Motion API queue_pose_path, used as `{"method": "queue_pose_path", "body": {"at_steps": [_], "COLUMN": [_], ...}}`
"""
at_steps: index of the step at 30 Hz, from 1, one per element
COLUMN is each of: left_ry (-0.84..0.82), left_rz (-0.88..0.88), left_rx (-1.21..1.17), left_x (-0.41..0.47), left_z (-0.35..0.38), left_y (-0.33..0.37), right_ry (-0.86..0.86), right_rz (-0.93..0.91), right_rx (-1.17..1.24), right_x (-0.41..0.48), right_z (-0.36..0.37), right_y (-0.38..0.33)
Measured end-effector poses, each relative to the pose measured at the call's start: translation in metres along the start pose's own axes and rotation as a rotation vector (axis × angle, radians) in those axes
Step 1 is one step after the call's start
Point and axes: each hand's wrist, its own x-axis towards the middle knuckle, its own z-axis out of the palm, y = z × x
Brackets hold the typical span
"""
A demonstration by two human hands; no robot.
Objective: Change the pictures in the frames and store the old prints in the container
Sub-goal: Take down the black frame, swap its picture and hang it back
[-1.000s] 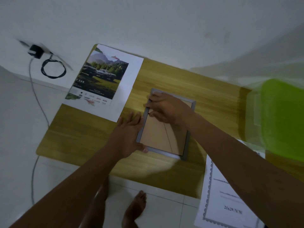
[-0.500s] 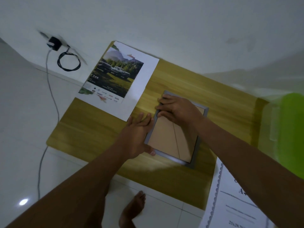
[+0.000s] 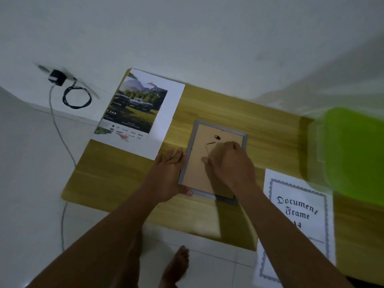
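White walls and tiled floor surround the wooden bench (image 3: 124, 183), where the face-down grey picture frame (image 3: 212, 161) lies at centre, the left hand (image 3: 168, 177) spread flat at its nine o'clock edge to steady it while the right hand (image 3: 228, 165) curls loosely on the brown backing board (image 3: 197, 163), apparently working it free, its grip holding nothing visible.

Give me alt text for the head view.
A grey picture frame lies face down on a wooden table; the left hand steadies its edge, the right hand rests on its backing. A car print lies left.
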Motion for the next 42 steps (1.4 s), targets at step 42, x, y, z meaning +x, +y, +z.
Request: {"method": "queue_pose_path", "body": {"at_steps": [42], "left_ry": [-0.103], "left_rz": [0.033], "left_rx": [0.071], "left_x": [0.006], "left_z": [-0.011], "left_y": [-0.004], "right_ry": [0.107], "right_rz": [0.187], "right_rx": [0.374], "right_x": [-0.034], "right_z": [0.015], "right_y": [-0.008]}}
